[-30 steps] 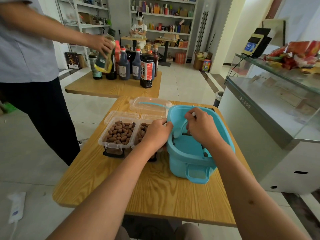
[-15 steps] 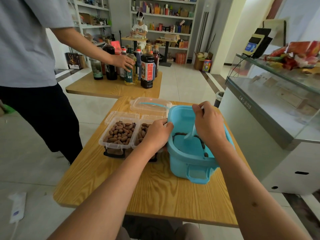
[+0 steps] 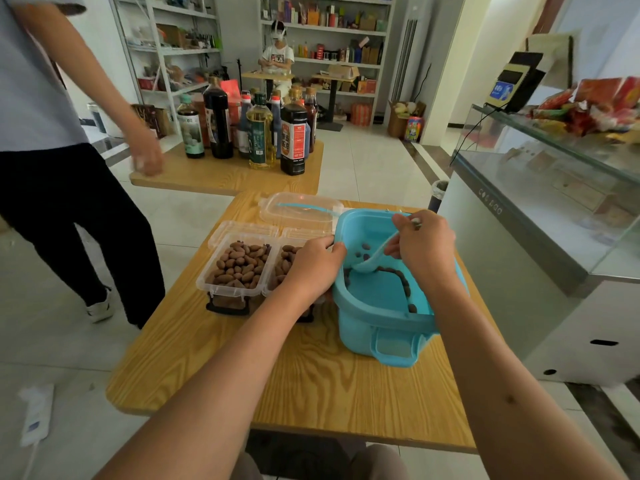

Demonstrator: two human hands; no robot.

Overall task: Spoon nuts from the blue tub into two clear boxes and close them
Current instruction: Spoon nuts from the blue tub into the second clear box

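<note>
We pinch the scoop [image 3: 372, 259] in our right hand [image 3: 424, 249] over the blue tub [image 3: 377, 320], bowl end pointing left toward the two open boxes [image 3: 239, 268] just left of the tub, while our left hand [image 3: 311, 265] fingers curl on the tub's left rim.
</note>
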